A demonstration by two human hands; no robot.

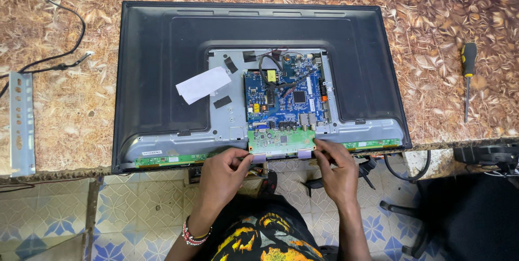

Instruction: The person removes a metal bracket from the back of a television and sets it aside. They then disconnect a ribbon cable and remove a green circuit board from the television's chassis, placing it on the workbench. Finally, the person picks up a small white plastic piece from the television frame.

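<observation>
Fingers of both my hands pinch at the near edge of a small green board [281, 141], which sits at the bottom middle of a flat television [259, 85] lying face down on the patterned table [443, 1]. My left hand [226, 170] is curled nearly closed, thumb and fingertips nipping a pale ribbon tab [258, 156] at the board's left corner. My right hand [335, 165] is curled the same way, its fingertips closed on the matching tab [304, 153] at the right corner. Whether either tab is loose from its socket I cannot tell.

Just beyond my fingers lies a blue circuit board [285, 99] with black wires [270, 61] looping over its top, mounted on a grey metal plate [227, 115]. A white slip of paper [203, 84] rests on that plate, beyond my left hand. Thin green strips [167, 159] run along the television's near edge to either side of my hands.

Well off to the right of my right hand, a screwdriver [467, 77] with a black and yellow handle lies on the table. Far to the left of my left hand sits a grey metal bracket [21, 123] with holes, and past it a black cable [48, 58] trails across the table. A beaded bracelet [193, 235] circles my left wrist. Below my right hand, a black chair base [400, 207] stands on the tiled floor [135, 207].
</observation>
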